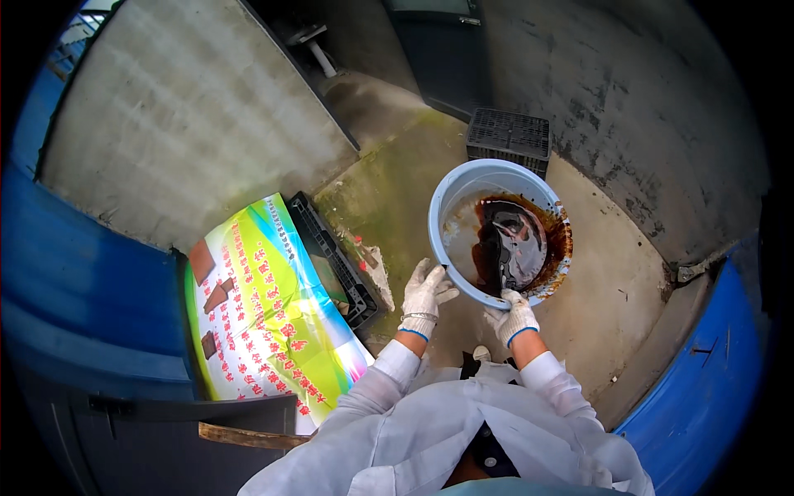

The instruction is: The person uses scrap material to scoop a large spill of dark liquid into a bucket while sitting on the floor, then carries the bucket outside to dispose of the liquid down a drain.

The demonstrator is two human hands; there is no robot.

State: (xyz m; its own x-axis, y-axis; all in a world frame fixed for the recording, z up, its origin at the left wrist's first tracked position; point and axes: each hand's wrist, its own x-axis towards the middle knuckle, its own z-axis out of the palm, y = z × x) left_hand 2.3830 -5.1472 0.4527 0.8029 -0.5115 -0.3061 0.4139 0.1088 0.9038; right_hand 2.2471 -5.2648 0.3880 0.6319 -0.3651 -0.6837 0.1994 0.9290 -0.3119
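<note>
A round light-blue plastic basin (441, 207) is in front of me, tilted so its inside shows. Dark brown, glossy liquid (523, 248) pools inside it, and brown smears coat the right wall and rim. My right hand (513, 317), in a white knit glove with a blue cuff, is closed on the near rim, its thumb over the edge. My left hand (428, 294), gloved the same way, is beside the basin's near left rim with fingers apart and nothing in it. Whether its fingertips touch the rim I cannot tell.
A black plastic crate (509, 132) stands behind the basin. To the left, a colourful printed sheet (273, 306) with brown pieces on it partly covers another black crate (335, 264). A wooden strip (248, 436) lies at lower left. Grey walls and blue panels (703, 380) surround the concrete floor.
</note>
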